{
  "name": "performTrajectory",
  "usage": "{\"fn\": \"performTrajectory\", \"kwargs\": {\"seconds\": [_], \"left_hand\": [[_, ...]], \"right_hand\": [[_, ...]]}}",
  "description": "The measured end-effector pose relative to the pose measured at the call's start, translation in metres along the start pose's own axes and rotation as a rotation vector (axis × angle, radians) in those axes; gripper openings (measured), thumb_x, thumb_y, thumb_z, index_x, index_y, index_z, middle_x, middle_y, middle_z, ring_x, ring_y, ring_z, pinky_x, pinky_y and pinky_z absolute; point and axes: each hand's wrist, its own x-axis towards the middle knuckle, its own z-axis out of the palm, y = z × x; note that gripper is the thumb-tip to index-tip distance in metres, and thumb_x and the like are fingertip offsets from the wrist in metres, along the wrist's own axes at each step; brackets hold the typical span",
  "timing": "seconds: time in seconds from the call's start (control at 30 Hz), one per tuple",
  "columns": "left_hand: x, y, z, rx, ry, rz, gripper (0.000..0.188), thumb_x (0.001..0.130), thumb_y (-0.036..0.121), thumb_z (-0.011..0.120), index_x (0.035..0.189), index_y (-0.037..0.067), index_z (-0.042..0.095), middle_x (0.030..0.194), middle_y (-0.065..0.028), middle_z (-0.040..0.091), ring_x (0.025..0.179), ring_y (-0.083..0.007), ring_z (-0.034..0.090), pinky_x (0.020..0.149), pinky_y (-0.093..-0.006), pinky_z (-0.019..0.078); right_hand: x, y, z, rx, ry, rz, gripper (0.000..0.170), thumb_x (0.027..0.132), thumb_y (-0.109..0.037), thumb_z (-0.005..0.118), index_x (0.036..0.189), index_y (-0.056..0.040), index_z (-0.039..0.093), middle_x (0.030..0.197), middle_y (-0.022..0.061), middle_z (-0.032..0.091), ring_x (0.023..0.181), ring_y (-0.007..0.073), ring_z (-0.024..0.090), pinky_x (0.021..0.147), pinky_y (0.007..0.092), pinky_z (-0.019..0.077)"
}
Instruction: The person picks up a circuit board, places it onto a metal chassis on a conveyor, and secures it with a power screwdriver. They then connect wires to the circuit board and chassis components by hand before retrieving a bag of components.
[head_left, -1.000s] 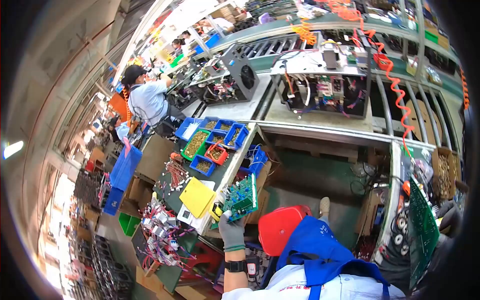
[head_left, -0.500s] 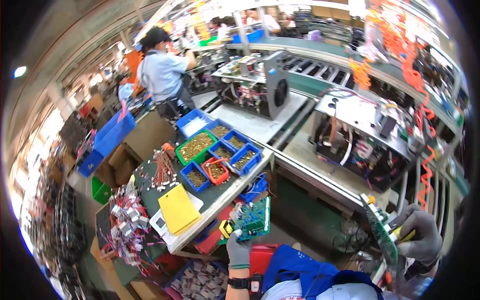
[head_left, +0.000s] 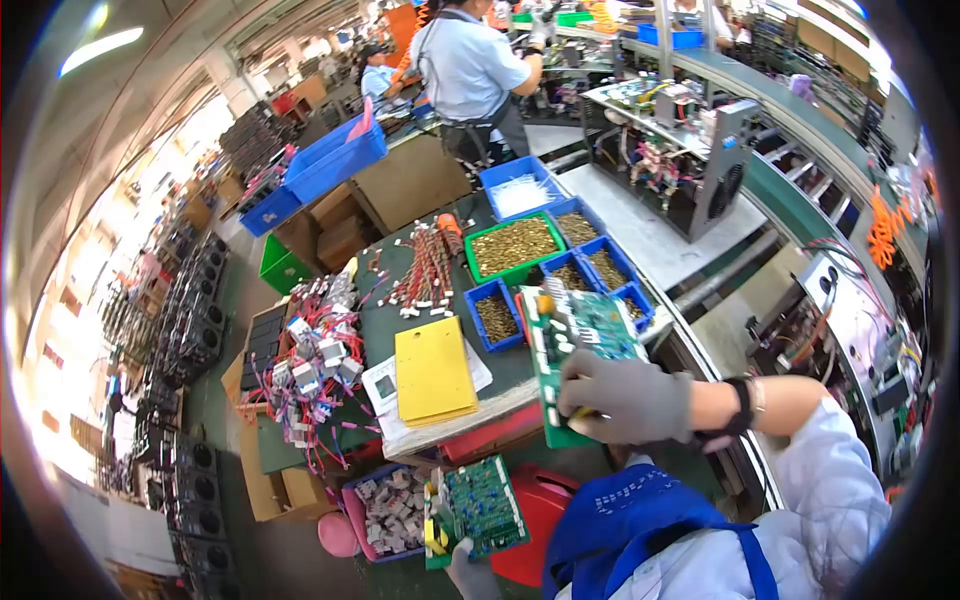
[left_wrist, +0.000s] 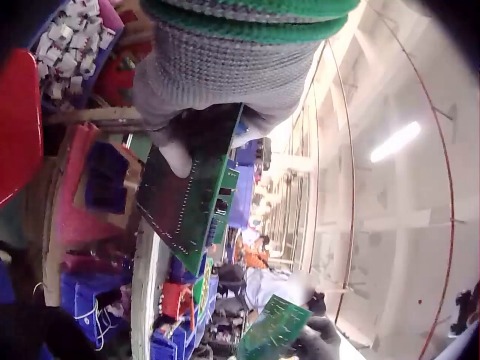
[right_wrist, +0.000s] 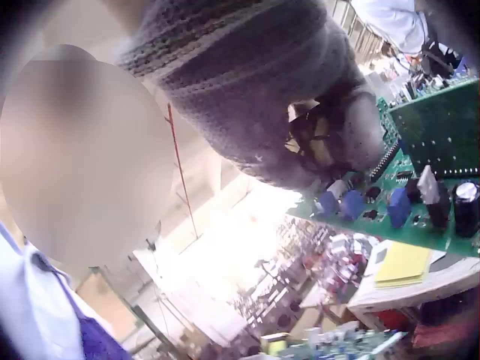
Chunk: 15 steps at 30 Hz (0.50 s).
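In the head view my gloved left hand [head_left: 470,575] grips a green circuit board [head_left: 485,510] by its lower edge, low in front of the blue apron. The left wrist view shows that board's solder side [left_wrist: 187,202] with the thumb pressed on it. My gloved right hand [head_left: 630,395] holds a second circuit board [head_left: 590,335], tilted, over the near end of the side bench. From the right wrist, a yellow and dark part [right_wrist: 319,142] shows among the curled fingers, above the blue components [right_wrist: 352,204] on this board. The right fingertips are partly hidden.
Yellow sheets [head_left: 435,370], bundled wires [head_left: 425,270] and wired connectors [head_left: 320,360] lie on the bench. A green bin [head_left: 515,248] and several blue bins hold small metal parts. Below stands a crate of white parts [head_left: 395,510]. Wired chassis [head_left: 675,150] sit on the conveyor; another person [head_left: 470,65] works beyond.
The head view has turned left. My right hand has brought its board from the far right across to the bench end beside the left board. The left hand keeps its board.
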Motion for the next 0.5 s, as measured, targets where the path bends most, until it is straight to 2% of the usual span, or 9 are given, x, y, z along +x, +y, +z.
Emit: {"fn": "performTrajectory", "kwargs": {"seconds": [0.03,0.1,0.17,0.23,0.3,0.37,0.5], "left_hand": [[0.001,-0.001,0.004,-0.014,0.005,0.004,0.056,0.076,0.0,0.055,0.131,-0.001,0.045,0.126,-0.0138,0.054,0.109,-0.0243,0.057,0.094,-0.0375,0.0479],[0.006,-0.007,0.018,-0.047,0.011,0.018,0.056,0.076,0.0,0.055,0.131,-0.001,0.045,0.126,-0.0138,0.054,0.109,-0.0242,0.057,0.094,-0.0374,0.0479],[0.025,-0.006,0.039,-0.073,0.0,0.054,0.057,0.075,0.0,0.055,0.131,-0.001,0.044,0.126,-0.0138,0.054,0.109,-0.0241,0.057,0.094,-0.0372,0.0478],[0.051,0.009,0.064,-0.071,-0.023,0.093,0.057,0.075,0.0,0.056,0.131,-0.001,0.044,0.126,-0.0138,0.054,0.109,-0.024,0.057,0.094,-0.0371,0.0477],[0.077,0.03,0.087,-0.044,-0.05,0.11,0.058,0.075,0.0,0.056,0.131,-0.001,0.044,0.126,-0.0139,0.054,0.109,-0.0239,0.057,0.094,-0.037,0.0476],[0.093,0.041,0.107,-0.027,-0.064,0.097,0.059,0.074,0.0,0.056,0.132,-0.001,0.044,0.126,-0.0139,0.054,0.109,-0.0238,0.057,0.094,-0.0368,0.0475],[0.111,0.045,0.141,-0.043,-0.052,0.064,0.06,0.074,-0.001,0.057,0.132,-0.001,0.044,0.126,-0.0139,0.054,0.109,-0.0236,0.057,0.094,-0.0365,0.0474]], "right_hand": [[0.028,0.02,0.012,-0.03,-0.028,-0.044,0.015,0.081,-0.015,0.06,0.095,-0.009,0.06,0.111,0.0113,0.051,0.095,0.0298,0.061,0.078,0.0408,0.0513],[0.084,0.058,0.034,-0.148,-0.069,-0.134,0.017,0.079,-0.014,0.063,0.094,-0.0082,0.06,0.109,0.0134,0.053,0.088,0.0329,0.062,0.073,0.0422,0.0523],[0.137,0.095,0.062,-0.306,-0.12,-0.179,0.018,0.077,-0.012,0.063,0.094,-0.0065,0.06,0.11,0.0154,0.052,0.089,0.0349,0.062,0.071,0.0444,0.0522],[0.18,0.113,0.067,-0.373,-0.266,-0.255,0.018,0.078,-0.007,0.061,0.096,-0.0056,0.063,0.109,0.0187,0.053,0.083,0.0386,0.064,0.068,0.0468,0.0532],[0.217,0.145,0.091,-0.417,-0.285,-0.298,0.016,0.079,-0.007,0.06,0.095,-0.0049,0.064,0.109,0.0193,0.055,0.086,0.0388,0.065,0.066,0.047,0.0541],[0.249,0.179,0.127,-0.34,-0.281,-0.182,0.017,0.079,-0.007,0.06,0.095,-0.0033,0.064,0.107,0.0181,0.056,0.083,0.0394,0.066,0.064,0.0468,0.0546],[0.275,0.203,0.141,-0.295,-0.321,-0.176,0.02,0.079,-0.006,0.06,0.098,-0.0007,0.063,0.107,0.0178,0.057,0.078,0.0395,0.066,0.062,0.0467,0.0548]]}}
